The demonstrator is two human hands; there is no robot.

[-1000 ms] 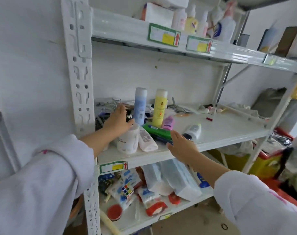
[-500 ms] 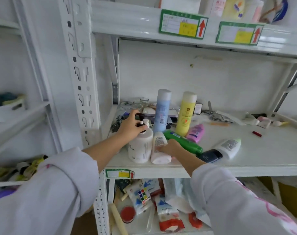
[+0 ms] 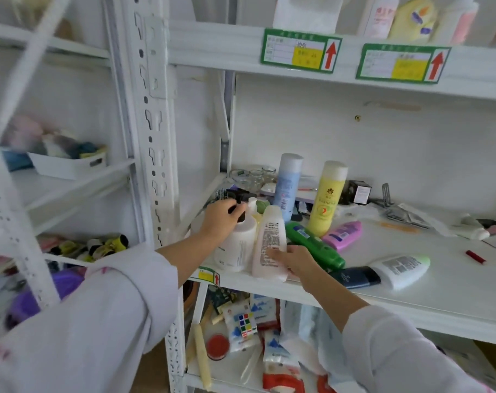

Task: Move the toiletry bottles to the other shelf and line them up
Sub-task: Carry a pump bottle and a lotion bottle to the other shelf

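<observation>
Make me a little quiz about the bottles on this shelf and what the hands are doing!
1. True or false: the green bottle is standing upright.
2. Which hand is on the white pump bottle? A) left hand B) right hand C) neither
3. Fill in: the tall bottle standing right of the blue bottle is coloured ____.

Key:
1. False. It lies on its side on the shelf.
2. A. The left hand grips it at the black pump top, while the right hand holds the pale pink tube.
3. Yellow; that is the yellow bottle.
</observation>
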